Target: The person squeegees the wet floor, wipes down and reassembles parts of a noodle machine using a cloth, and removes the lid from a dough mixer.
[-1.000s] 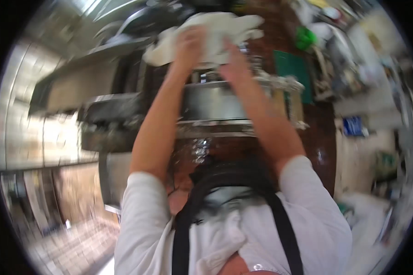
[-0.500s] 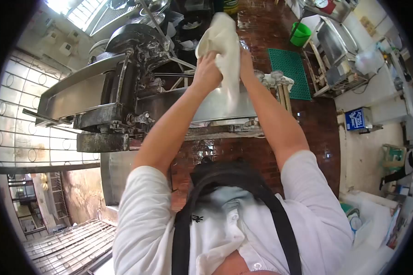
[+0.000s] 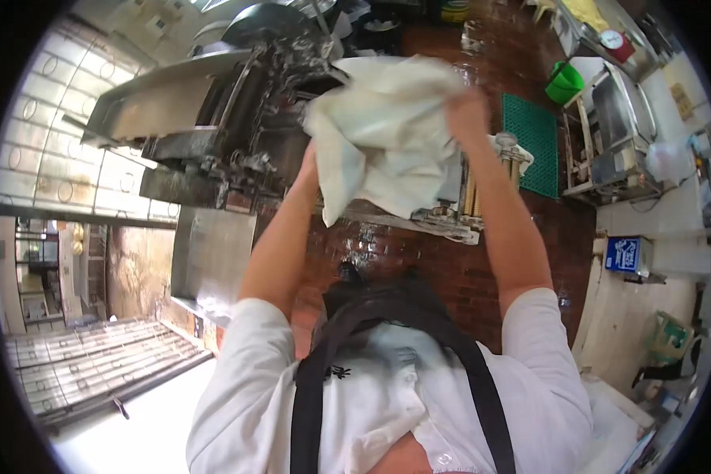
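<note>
A cream-white floppy sheet, draping like cloth, hangs spread and creased between my hands over the metal machine. Its lower corners dangle near the machine's front edge. My left hand is at the sheet's left side, its fingers mostly hidden behind the fabric. On the opposite side, my right hand grips the upper right edge and is blurred by motion. Beneath the sheet lies the machine's metal bed, largely covered. To the left are the machine's dark, worn frame and its metal trough.
Wet red-brown tiles form the floor. A green mat and a green bucket are on the right, near a metal-framed stand. A blue box is by the right wall. Barred windows line the left.
The sheet was bunched and hanging narrow between close hands; now it is spread wide. My hands have moved apart, left hand leftward and down, right hand rightward. The view has shifted slightly.
</note>
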Available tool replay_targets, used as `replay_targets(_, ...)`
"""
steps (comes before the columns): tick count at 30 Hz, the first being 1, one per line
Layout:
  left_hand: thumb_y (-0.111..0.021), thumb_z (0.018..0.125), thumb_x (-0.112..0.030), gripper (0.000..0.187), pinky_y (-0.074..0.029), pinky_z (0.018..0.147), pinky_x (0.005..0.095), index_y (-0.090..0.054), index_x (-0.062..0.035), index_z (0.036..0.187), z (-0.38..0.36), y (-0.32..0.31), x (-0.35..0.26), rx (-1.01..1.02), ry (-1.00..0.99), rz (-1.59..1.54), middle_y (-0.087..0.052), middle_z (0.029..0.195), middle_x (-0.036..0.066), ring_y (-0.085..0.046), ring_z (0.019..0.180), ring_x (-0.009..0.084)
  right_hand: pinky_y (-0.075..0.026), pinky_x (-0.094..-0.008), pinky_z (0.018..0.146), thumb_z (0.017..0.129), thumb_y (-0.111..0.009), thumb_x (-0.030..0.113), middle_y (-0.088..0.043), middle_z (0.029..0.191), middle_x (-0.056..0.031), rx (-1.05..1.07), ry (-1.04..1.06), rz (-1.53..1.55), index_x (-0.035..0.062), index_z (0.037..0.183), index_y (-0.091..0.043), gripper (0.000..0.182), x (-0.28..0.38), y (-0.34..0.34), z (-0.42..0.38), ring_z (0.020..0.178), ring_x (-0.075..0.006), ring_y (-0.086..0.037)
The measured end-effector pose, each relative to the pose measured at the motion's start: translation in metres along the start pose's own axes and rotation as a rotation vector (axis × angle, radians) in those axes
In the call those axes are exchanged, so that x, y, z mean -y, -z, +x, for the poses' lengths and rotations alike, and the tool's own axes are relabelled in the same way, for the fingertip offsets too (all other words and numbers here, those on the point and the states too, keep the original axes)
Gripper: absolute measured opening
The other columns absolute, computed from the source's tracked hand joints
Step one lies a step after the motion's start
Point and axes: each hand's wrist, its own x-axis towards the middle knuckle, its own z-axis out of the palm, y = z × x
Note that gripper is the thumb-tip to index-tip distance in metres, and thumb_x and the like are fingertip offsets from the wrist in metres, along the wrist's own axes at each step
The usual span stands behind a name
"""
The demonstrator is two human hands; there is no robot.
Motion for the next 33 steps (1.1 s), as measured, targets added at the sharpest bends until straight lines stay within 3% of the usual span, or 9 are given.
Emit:
replay_targets(3, -0.06, 0.095, -0.026, 0.029, -0.052, 0.085, 0.05, -0.068, -0.0006, 0.105, -0.031, 0.037, 0.054, 0.111, 0.153, 0.389, -0.068, 0.094, 0.025, -0.066, 0.095, 0.0452, -0.051, -0.043, 0.091, 0.092, -0.065, 0.016, -0.07, 0.11, -0.0218, -0.151, -0.184, 0.342, 0.0021, 0.127, -0.061, 0.039, 0.001, 0.022, 0.023, 0.106, -0.0385, -0.067)
replay_targets(5, -0.062, 0.093, -0.024, 0.037, -0.048, 0.095, 0.0521, -0.065, -0.0014, 0.122, -0.04, 0.044, 0.066, 0.209, 0.229, 0.574, -0.067, 0.108, 0.026, -0.063, 0.106, 0.0447, -0.051, -0.0425, 0.092, 0.092, -0.065, 0.018, -0.07, 0.114, -0.0209, -0.106, 0.087, -0.025, 0.0021, 0.128, -0.061, 0.04, 0.025, -0.002, 0.015, 0.109, -0.0367, -0.067)
replay_targets(7, -0.073, 0.087, -0.025, 0.06, -0.046, 0.103, 0.0472, -0.054, -0.0014, 0.138, -0.049, 0.038, 0.097, 0.058, 0.103, 0.316, -0.063, 0.124, 0.025, -0.059, 0.118, 0.0416, -0.051, -0.0413, 0.092, 0.093, -0.064, 0.018, -0.07, 0.114, -0.02, -0.025, 0.036, 0.029, 0.002, 0.126, -0.062, 0.037, 0.072, -0.024, -0.003, 0.109, -0.0347, -0.067)
replay_targets(10, -0.085, 0.075, -0.011, 0.082, -0.046, 0.105, 0.0391, -0.042, 0.0005, 0.143, -0.063, 0.052, -0.016, 0.095, -0.161, -0.08, -0.06, 0.134, 0.015, -0.059, 0.121, 0.0277, -0.05, -0.0348, 0.091, 0.095, -0.062, 0.019, -0.071, 0.11, -0.0139, 0.181, 0.059, 0.221, 0.0021, 0.124, -0.063, 0.034, 0.152, -0.067, -0.027, 0.103, -0.024, -0.067)
replay_targets(15, -0.083, 0.079, -0.013, 0.057, -0.046, 0.102, 0.036, -0.058, -0.004, 0.13, -0.056, 0.088, 0.018, 0.065, -0.207, -0.615, -0.059, 0.134, 0.01, -0.054, 0.123, 0.0201, -0.049, -0.0296, 0.091, 0.096, -0.055, 0.009, -0.071, 0.11, -0.0075, 0.325, 0.086, 0.546, 0.0008, 0.125, -0.063, 0.031, 0.268, -0.156, -0.072, 0.101, -0.0134, -0.063)
replay_targets(21, -0.072, 0.088, -0.023, 0.053, -0.043, 0.106, 0.0384, -0.054, -0.0056, 0.134, -0.092, 0.269, 0.056, -0.176, -0.183, -0.41, -0.057, 0.137, 0.01, -0.052, 0.127, 0.0235, -0.05, -0.0376, 0.099, 0.084, -0.074, 0.015, -0.064, 0.127, -0.0135, 0.69, -0.107, 0.518, -0.0005, 0.134, -0.056, 0.055, 0.368, -0.274, -0.113, 0.119, -0.0208, -0.061)
replay_targets(24, -0.067, 0.092, -0.027, 0.052, -0.04, 0.109, 0.0396, -0.051, -0.0059, 0.137, -0.111, 0.338, 0.096, -0.133, 0.017, -0.52, -0.055, 0.139, 0.01, -0.05, 0.129, 0.0245, -0.031, -0.0489, 0.117, 0.072, -0.084, 0.039, -0.04, 0.151, -0.0213, 0.745, 0.672, 0.544, 0.0056, 0.154, -0.03, 0.103, 0.398, -0.332, -0.132, 0.141, -0.0346, -0.04)
replay_targets(27, -0.062, 0.096, -0.031, 0.052, -0.038, 0.112, 0.0407, -0.049, -0.0063, 0.14, -0.114, 0.361, 0.097, -0.059, 0.124, -0.744, -0.053, 0.141, 0.009, -0.048, 0.131, 0.0256, -0.025, -0.0486, 0.12, 0.072, -0.088, 0.038, -0.027, 0.156, -0.0273, 0.597, 0.505, 0.265, 0.004, 0.16, -0.008, 0.124, 0.396, -0.332, -0.149, 0.143, -0.0407, -0.031)
replay_targets(33, -0.053, 0.104, -0.036, 0.053, -0.035, 0.116, 0.0405, -0.041, -0.0059, 0.146, -0.136, 0.354, 0.072, 0.255, 0.098, -1.498, -0.048, 0.146, 0.007, -0.045, 0.135, 0.0242, -0.047, -0.0374, 0.103, 0.087, -0.077, 0.018, -0.069, 0.122, -0.0116, 0.885, -0.062, 0.376, 0.0061, 0.142, -0.051, 0.062, 0.31, -0.292, -0.204, 0.117, -0.0242, -0.063)
